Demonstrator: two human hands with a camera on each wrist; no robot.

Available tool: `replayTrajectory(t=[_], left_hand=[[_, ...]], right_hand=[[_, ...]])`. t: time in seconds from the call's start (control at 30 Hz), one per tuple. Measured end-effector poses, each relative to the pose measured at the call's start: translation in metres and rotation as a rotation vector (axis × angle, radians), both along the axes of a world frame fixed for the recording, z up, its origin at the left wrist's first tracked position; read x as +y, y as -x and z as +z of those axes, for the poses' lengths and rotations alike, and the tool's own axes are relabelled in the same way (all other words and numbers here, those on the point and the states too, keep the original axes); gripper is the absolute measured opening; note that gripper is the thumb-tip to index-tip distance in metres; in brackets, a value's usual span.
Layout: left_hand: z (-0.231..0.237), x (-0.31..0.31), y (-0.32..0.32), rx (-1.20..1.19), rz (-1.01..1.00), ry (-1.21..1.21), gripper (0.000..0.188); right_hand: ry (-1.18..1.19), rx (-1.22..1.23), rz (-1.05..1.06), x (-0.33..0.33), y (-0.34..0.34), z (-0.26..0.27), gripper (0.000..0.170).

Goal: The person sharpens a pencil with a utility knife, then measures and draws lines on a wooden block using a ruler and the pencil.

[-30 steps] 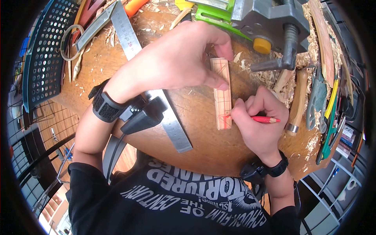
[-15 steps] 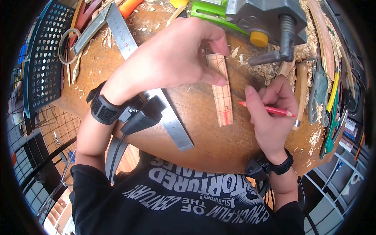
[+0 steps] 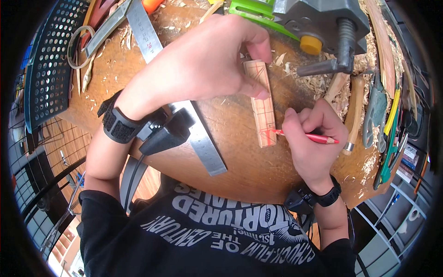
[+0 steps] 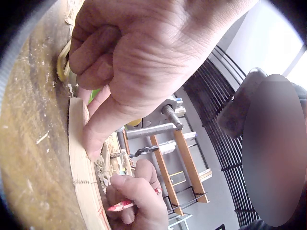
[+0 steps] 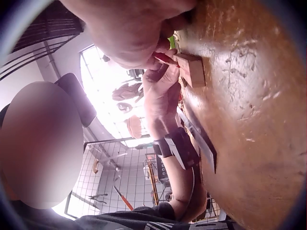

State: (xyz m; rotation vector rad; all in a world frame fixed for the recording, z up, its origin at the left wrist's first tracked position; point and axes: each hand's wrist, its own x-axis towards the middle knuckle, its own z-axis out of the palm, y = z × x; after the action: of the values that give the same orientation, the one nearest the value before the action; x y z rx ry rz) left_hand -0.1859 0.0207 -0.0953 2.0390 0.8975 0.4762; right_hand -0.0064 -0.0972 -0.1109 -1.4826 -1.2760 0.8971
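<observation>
A rectangular wooden block lies lengthwise on the bench, its upper face crossed by red and dark pencil lines. My left hand grips the far end, thumb on the marked face and the other fingers beyond it; in the left wrist view the thumb presses the block. Between thumb and fingers, my right hand pinches a red pencil. Its tip is at the right edge of the block near the close end. In the right wrist view the pencil points at the block's end.
A steel square lies under the left forearm. At the back right stands a metal vise with its handle, amid wood shavings. Several tools, including a wooden-handled one, line the right side. A perforated basket stands at left.
The pencil tip lifted away to the right of the block, then came back to its right edge. The left hand keeps hold of the block, which has turned slightly.
</observation>
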Motion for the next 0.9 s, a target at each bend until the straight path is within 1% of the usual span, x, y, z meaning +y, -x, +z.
replayTrajectory(t=[0.13,0.2,0.23,0.3,0.33,0.47,0.53,0.67,0.73,0.9], left_hand=[[-0.001,0.000,0.001,0.006,-0.004,-0.035,0.036],[-0.002,0.000,0.001,0.002,-0.005,-0.044,0.036],[-0.002,0.000,0.001,-0.003,-0.004,-0.053,0.036],[0.001,0.000,0.001,0.011,-0.002,-0.023,0.036],[0.002,0.000,0.001,0.025,0.002,0.008,0.035],[-0.002,-0.001,0.002,-0.003,0.008,0.034,0.035],[-0.002,-0.004,0.001,0.028,0.048,-0.021,0.035],[0.005,-0.006,0.002,0.047,0.056,-0.045,0.035],[0.008,-0.006,0.002,0.118,0.064,-0.003,0.035],[0.006,-0.007,0.002,0.098,0.075,-0.038,0.035]], right_hand=[[-0.034,-0.052,0.016,-0.001,-0.002,-0.001,0.038],[-0.072,-0.060,-0.079,-0.003,-0.001,-0.002,0.039],[-0.073,-0.060,-0.081,-0.004,0.000,0.001,0.039],[0.025,0.107,-0.162,-0.006,0.002,0.008,0.037],[0.009,0.133,-0.117,-0.006,0.001,0.008,0.035],[0.050,0.193,-0.103,-0.003,0.004,0.005,0.034],[0.063,0.089,-0.028,-0.002,-0.002,0.000,0.034],[0.037,0.039,-0.063,-0.004,-0.004,-0.002,0.035],[-0.035,-0.032,-0.070,-0.004,-0.004,-0.004,0.038],[0.004,-0.038,-0.080,-0.003,-0.003,-0.002,0.037]])
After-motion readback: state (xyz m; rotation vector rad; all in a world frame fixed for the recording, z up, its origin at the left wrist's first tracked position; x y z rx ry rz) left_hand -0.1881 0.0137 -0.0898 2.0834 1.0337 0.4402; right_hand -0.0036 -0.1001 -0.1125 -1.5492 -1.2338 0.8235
